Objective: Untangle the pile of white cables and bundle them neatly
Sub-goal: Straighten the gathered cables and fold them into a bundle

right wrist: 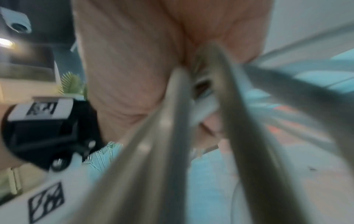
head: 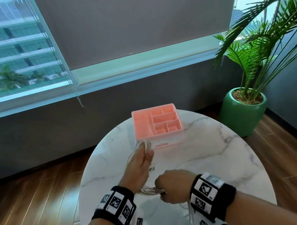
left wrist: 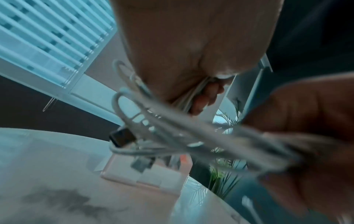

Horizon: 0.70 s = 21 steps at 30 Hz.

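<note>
A bunch of white cables (head: 149, 191) is stretched between both hands above the round marble table (head: 213, 153). My left hand (head: 141, 157) grips looped strands (head: 144, 144) near the pink organizer, thumb pressed on them. My right hand (head: 169, 187) is curled around the near end of the bunch, and loose strands (head: 190, 213) hang below it. In the left wrist view the cable loops (left wrist: 153, 121) trail from the pinching fingers (left wrist: 206, 97), with a dark plug (left wrist: 122, 136) dangling. Blurred strands (right wrist: 168, 136) fill the right wrist view under the palm.
A pink compartment organizer (head: 157, 124) stands at the table's far side, just beyond my left hand. A green pot (head: 242, 114) with a palm plant sits on the wooden floor to the right. A window with a grey blind runs along the back.
</note>
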{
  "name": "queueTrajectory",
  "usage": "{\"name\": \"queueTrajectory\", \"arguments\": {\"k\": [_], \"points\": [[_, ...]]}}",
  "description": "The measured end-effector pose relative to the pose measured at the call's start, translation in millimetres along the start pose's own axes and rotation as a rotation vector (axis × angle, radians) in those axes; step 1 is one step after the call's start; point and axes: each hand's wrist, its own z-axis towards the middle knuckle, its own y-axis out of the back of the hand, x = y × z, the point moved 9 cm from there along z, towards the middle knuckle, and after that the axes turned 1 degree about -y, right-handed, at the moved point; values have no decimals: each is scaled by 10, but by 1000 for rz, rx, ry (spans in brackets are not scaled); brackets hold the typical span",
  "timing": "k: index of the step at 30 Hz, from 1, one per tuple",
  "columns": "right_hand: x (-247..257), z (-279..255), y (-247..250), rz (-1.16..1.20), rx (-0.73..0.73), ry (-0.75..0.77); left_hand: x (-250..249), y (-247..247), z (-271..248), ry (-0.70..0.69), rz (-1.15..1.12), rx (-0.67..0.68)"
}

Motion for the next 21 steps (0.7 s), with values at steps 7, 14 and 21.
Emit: {"name": "queueTrajectory", "arguments": {"k": [7,14,21], "points": [[-164,-178,750,99,-187,108,334,-452,-279,378,-330,311],[-373,-144,995,160,-267,100,153,-564,-320,514,-674,275],[-713,-125,1100,249,-352,51,-6,-509,-258,471,-815,323]]}}
